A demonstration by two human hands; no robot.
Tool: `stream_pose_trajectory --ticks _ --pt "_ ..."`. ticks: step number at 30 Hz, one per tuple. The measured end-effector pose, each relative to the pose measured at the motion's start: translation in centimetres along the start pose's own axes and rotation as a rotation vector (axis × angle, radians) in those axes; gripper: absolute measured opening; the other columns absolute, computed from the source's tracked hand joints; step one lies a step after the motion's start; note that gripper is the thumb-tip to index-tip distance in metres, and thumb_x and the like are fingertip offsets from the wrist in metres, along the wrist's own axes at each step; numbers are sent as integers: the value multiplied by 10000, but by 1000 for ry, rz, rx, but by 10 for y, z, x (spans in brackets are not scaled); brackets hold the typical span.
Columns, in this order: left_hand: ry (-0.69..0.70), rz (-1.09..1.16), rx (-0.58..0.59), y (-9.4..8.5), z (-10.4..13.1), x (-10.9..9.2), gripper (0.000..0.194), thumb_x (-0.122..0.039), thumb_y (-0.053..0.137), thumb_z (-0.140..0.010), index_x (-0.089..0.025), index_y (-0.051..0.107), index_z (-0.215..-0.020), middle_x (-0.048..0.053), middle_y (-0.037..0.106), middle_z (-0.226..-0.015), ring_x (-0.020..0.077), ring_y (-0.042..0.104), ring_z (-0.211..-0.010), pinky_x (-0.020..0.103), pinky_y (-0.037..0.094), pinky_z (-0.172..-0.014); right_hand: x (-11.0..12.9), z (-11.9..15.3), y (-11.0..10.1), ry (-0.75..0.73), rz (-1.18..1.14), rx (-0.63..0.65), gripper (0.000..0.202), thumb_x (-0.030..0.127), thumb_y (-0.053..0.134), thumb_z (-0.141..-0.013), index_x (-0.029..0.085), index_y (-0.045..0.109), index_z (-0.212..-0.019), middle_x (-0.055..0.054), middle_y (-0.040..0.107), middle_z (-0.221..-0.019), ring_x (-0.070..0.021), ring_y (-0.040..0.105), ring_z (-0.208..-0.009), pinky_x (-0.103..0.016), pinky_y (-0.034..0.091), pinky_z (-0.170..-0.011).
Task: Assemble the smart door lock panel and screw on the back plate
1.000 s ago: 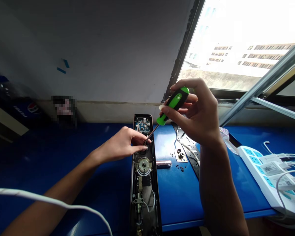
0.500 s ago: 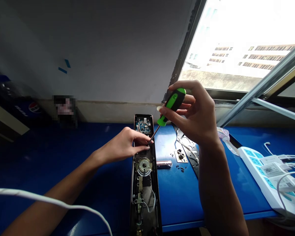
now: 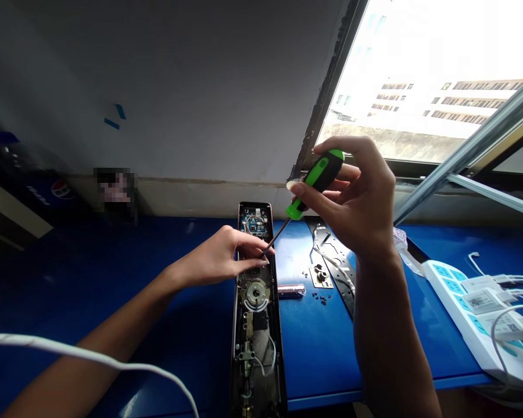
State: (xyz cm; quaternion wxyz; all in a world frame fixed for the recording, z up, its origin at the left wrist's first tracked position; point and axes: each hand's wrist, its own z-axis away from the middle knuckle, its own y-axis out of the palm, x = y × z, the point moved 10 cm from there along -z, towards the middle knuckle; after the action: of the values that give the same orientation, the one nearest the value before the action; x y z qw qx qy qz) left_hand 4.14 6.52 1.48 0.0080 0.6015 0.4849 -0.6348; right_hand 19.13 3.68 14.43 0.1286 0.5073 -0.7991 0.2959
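Note:
A green and black screwdriver (image 3: 317, 181) is gripped by its handle in my right hand (image 3: 361, 197), its shaft slanting down to the left. Its tip ends between the thumb and fingers of my left hand (image 3: 229, 255), which pinch together over a long black device casing (image 3: 280, 348). Whatever sits between those fingertips is too small or hidden to name. Inside the open casing lie a blue circuit board (image 3: 253, 223) at the far end, a round metal part (image 3: 256, 294) below my left hand, and a brass-coloured mechanism (image 3: 246, 354) nearer to me.
Right of the casing lie several small dark screws (image 3: 321, 299), a square plate with a round part (image 3: 321, 276), a shiny wrapped strip (image 3: 291, 291) and a black panel (image 3: 337, 261) with a white cable. A power strip (image 3: 453, 296) stands farther right. A white cable (image 3: 91, 357) crosses at left.
My right hand has moved right and slightly up with the screwdriver, which now leans over more. The tip stays at my left fingertips. My left hand has barely moved.

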Motion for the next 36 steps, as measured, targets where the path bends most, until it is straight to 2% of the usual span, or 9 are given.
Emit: stream_pose_trajectory --ticks 10,14,18,22,25,28,32,36 --pt "-7 -4 -66 -6 1 -2 266 -284 785 -882 -186 811 -1128 58 827 -990 181 766 -834 246 590 -693 1 0 -3 -18 -11 -41 464 476 847 -810 305 621 -1177 -1 699 -905 -217 752 -877 -351 680 -651" --pt "27 -14 -62 -4 1 -6 235 -264 759 -902 -191 806 -1120 52 826 -993 177 768 -838 241 595 -696 0 1 5 -4 -57 46 548 437 840 -817 303 599 -1291 -16 718 -981 -236 760 -930 -383 697 -715" --pt "36 -41 -111 -7 2 -5 250 -258 752 -909 -202 790 -1150 32 826 -956 169 771 -821 228 589 -690 1 4 16 29 -146 177 690 334 788 -860 324 469 -1473 -24 737 -1059 -251 756 -1027 -410 698 -803" --pt "44 -107 -134 -9 3 -6 257 -294 728 -934 -220 778 -1174 33 823 -994 176 774 -859 232 586 -692 0 3 15 3 -150 147 760 352 804 -845 352 432 -1507 -17 727 -1088 -242 755 -1010 -427 694 -844" --pt "72 -139 -140 -10 3 -10 278 -301 708 -955 -228 755 -1218 27 818 -1050 179 774 -932 247 603 -780 -2 3 14 -23 -121 106 795 384 834 -816 358 434 -1502 -5 722 -1053 -229 757 -955 -414 695 -819" --pt "119 -219 -175 -17 3 -16 348 -355 731 -945 -222 726 -1268 45 788 -1185 207 742 -1075 311 595 -945 0 3 15 -44 -85 92 735 356 831 -814 345 475 -1457 3 718 -1034 -224 755 -954 -387 694 -779" --pt "161 -395 -191 -24 3 -15 416 -401 760 -916 -242 708 -1297 84 680 -1380 279 581 -1341 460 484 -1162 8 4 14 -74 -50 66 577 268 783 -840 314 543 -1363 5 711 -1027 -200 749 -917 -352 683 -724" --pt "129 -531 -208 -27 3 -1 360 -420 776 -889 -275 741 -1217 88 554 -1511 345 399 -1482 564 399 -1227 9 6 18 -70 -16 73 560 227 762 -841 302 548 -1353 15 715 -966 -180 728 -832 -348 669 -689"
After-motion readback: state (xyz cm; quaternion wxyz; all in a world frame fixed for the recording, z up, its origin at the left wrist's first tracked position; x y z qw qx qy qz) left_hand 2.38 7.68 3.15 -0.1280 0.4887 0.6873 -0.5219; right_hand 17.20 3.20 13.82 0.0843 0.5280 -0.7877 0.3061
